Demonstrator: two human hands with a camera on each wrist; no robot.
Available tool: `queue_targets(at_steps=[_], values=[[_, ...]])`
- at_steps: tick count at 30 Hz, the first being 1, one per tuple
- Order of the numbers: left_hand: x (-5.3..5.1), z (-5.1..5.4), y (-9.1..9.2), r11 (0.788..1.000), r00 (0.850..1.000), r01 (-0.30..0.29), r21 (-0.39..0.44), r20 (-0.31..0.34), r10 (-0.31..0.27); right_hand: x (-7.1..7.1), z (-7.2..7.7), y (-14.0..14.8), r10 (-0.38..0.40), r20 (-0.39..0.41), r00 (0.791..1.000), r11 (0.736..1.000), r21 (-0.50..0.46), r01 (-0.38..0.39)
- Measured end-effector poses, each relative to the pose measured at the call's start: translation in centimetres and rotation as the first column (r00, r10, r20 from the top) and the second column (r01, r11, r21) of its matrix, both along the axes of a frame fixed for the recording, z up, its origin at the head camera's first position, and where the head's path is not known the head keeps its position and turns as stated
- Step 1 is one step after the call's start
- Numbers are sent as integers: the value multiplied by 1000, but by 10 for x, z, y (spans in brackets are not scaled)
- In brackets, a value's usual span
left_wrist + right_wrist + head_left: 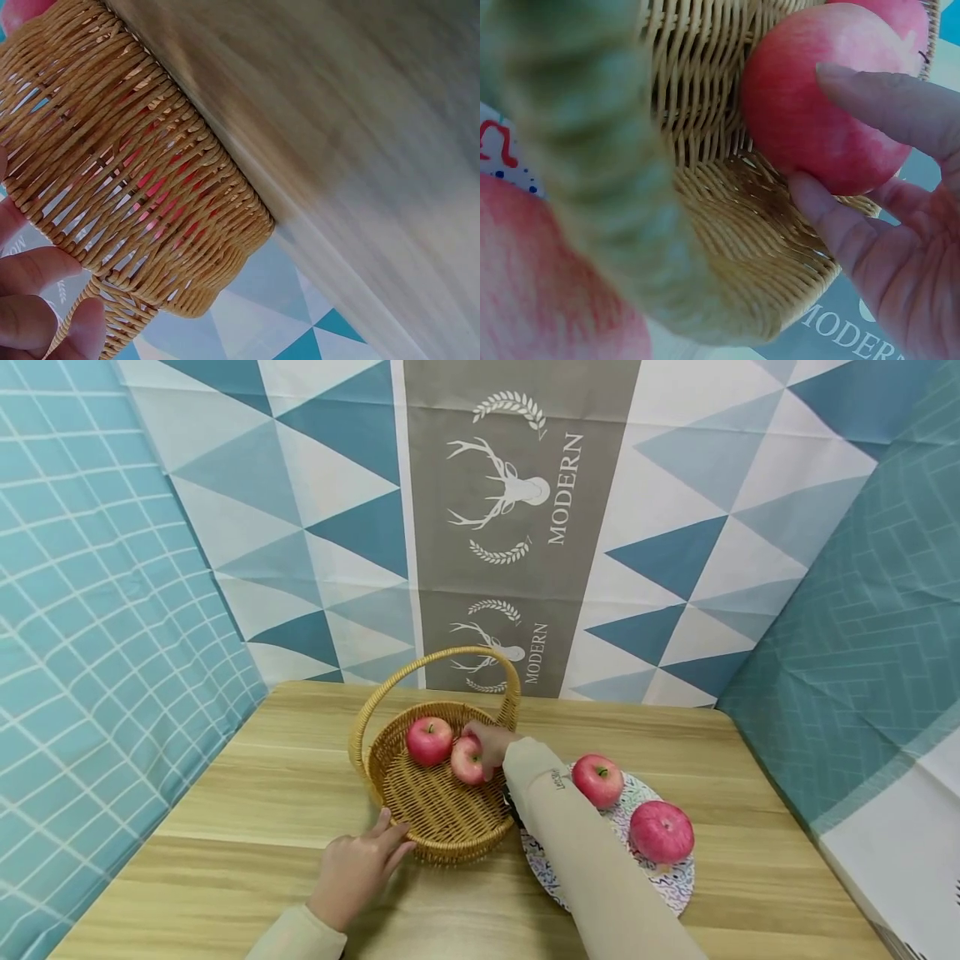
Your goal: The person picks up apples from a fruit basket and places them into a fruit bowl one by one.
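A round wicker basket (pixel 442 806) with a tall arched handle stands on the table. My left hand (pixel 363 864) is at its near left rim, fingertips over the edge; in the left wrist view the fingers (pixel 37 268) bear on the rim beside the handle's foot. My right hand (pixel 491 745) reaches into the basket and grips a red apple (pixel 467 762), thumb and fingers spread around it in the right wrist view. Close beside that apple (pixel 817 97), another red apple (pixel 430 741) lies in the basket. The gripped apple's underside is hidden.
Right of the basket lies a round patterned plate (pixel 678 889), partly under my right forearm. It bears two red apples, one (pixel 597 781) nearer the basket and one (pixel 662 832) further right. A patterned cloth wall (pixel 360 527) rises behind the wooden table (pixel 247 814).
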State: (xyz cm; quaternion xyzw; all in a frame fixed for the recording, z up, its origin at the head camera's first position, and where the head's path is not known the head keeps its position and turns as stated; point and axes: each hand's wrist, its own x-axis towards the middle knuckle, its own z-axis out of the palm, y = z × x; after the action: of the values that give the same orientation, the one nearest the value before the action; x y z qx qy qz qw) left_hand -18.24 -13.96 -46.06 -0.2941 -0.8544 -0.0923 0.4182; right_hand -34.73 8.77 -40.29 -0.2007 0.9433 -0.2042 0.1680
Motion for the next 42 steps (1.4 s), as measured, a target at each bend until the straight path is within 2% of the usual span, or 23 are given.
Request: queue_targets(at_steps=[5,9,14,21,30,36,42], values=[[0,2,1,1000,1000,8,4,7,-8,3,0,3,10,-15,1000,1000,2,-10],[1,4,2,1000,1000,5,-1,2,-5,2,-1,3,10,37,999,1000,-1,-10],[-1,3,2,1000,1000,2,-5,-7,-2,0,-2,4,52,72,996,997,59,-57],[-1,2,3,1000,1000,15,-18,3,-15,7,5,5,39,245,969,999,-34,-32],[0,0,3,1000,1000,7,-15,6,-7,22,11,5,-18,273,962,997,-62,36],[0,0,2,1000,1000,3,-15,3,-3,24,12,4,0,230,973,997,-80,19],[-1,-1,1,1000,1000,0,-19,3,0,22,9,3,52,198,979,995,-98,-33]])
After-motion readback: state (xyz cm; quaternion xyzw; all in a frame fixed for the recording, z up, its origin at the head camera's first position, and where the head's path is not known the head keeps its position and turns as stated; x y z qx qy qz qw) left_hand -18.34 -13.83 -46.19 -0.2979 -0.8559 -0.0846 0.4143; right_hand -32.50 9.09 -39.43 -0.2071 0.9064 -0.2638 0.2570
